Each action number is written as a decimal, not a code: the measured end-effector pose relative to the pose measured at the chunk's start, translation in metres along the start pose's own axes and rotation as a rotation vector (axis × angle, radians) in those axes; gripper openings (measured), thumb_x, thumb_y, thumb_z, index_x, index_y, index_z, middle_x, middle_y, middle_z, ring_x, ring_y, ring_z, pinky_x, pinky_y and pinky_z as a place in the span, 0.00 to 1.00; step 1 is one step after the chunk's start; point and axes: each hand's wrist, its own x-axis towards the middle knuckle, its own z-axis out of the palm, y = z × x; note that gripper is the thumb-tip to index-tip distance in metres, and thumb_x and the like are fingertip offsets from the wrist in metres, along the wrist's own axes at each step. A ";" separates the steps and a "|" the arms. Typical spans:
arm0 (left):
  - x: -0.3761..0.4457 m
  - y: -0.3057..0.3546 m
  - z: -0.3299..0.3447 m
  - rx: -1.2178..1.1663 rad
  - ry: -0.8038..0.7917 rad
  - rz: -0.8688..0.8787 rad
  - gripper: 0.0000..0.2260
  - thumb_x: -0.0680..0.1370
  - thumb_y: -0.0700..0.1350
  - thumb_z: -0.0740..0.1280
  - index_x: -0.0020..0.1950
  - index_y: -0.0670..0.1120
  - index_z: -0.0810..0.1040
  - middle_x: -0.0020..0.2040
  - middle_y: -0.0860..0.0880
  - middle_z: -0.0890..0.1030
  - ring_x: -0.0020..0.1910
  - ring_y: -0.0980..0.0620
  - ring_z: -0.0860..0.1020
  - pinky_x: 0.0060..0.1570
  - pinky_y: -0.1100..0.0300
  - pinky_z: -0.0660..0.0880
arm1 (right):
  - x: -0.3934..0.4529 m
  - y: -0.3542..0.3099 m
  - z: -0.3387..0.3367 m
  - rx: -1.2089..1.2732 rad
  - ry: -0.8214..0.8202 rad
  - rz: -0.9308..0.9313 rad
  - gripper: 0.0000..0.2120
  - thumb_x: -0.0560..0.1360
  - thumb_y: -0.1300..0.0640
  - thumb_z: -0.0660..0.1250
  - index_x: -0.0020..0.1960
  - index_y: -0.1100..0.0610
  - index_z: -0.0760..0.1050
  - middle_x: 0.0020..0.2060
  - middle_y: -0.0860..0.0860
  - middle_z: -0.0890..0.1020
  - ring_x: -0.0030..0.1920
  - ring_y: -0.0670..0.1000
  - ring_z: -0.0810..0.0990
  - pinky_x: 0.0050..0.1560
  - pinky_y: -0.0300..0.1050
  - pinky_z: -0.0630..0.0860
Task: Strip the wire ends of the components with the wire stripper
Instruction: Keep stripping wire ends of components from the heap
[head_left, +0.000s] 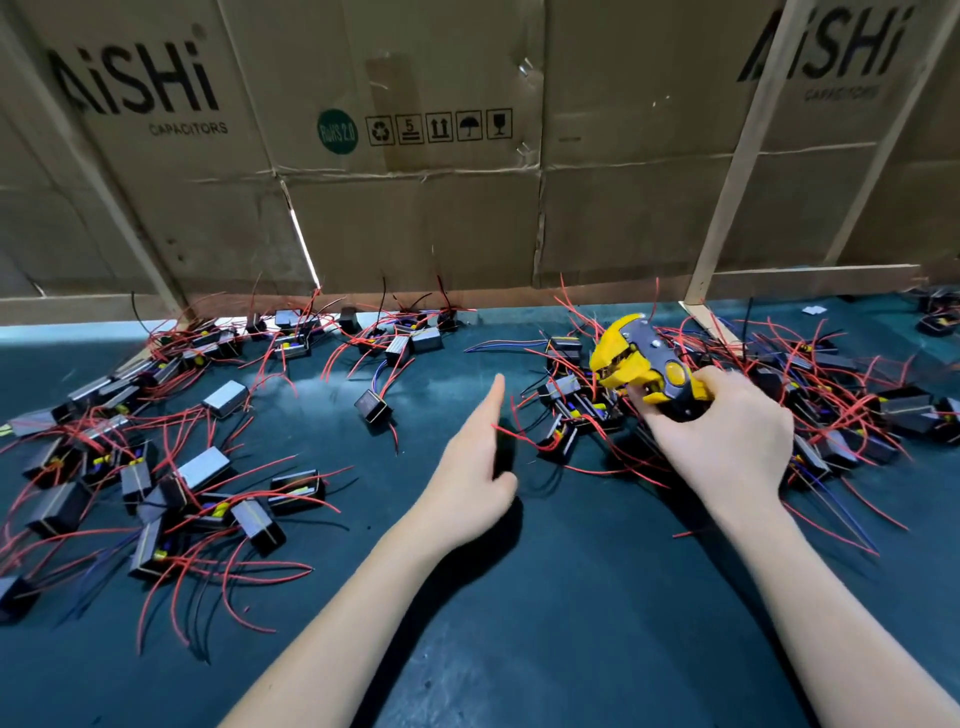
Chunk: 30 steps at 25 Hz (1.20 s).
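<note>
Now right hand (727, 441) grips wire stripper (641, 364); left hand (475, 467) points, holding nothing.

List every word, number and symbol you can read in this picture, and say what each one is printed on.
"AiSHi" over "CAPACITORS": left cardboard panel.
"AiSHi" over a blurred line, probably "CAPACITORS": right cardboard panel.
"RoHS 2.0": green round mark on the middle cardboard.
"5": stacking-limit box in the row of handling symbols (recycle, arrows up, umbrella, glass).
Wire stripper and components: no readable text.
</note>
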 end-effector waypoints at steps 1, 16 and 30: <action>0.002 -0.004 -0.009 0.039 0.127 0.021 0.36 0.71 0.27 0.61 0.78 0.43 0.59 0.77 0.50 0.63 0.76 0.53 0.61 0.75 0.63 0.55 | 0.001 -0.001 -0.002 0.067 0.010 0.033 0.22 0.67 0.35 0.72 0.34 0.53 0.72 0.32 0.51 0.76 0.39 0.61 0.77 0.43 0.53 0.74; 0.007 -0.046 -0.074 -0.085 0.593 -0.280 0.14 0.70 0.44 0.77 0.51 0.47 0.77 0.48 0.48 0.82 0.43 0.50 0.81 0.49 0.63 0.75 | -0.037 -0.051 0.008 1.565 -1.238 0.580 0.27 0.74 0.37 0.62 0.34 0.62 0.75 0.53 0.68 0.80 0.66 0.61 0.76 0.70 0.56 0.65; 0.001 -0.033 -0.060 0.081 0.195 -0.219 0.20 0.71 0.30 0.67 0.61 0.46 0.78 0.53 0.49 0.81 0.55 0.52 0.78 0.60 0.62 0.71 | -0.015 -0.024 0.029 1.383 -0.856 0.452 0.33 0.67 0.39 0.67 0.52 0.70 0.78 0.45 0.51 0.83 0.58 0.55 0.80 0.68 0.61 0.69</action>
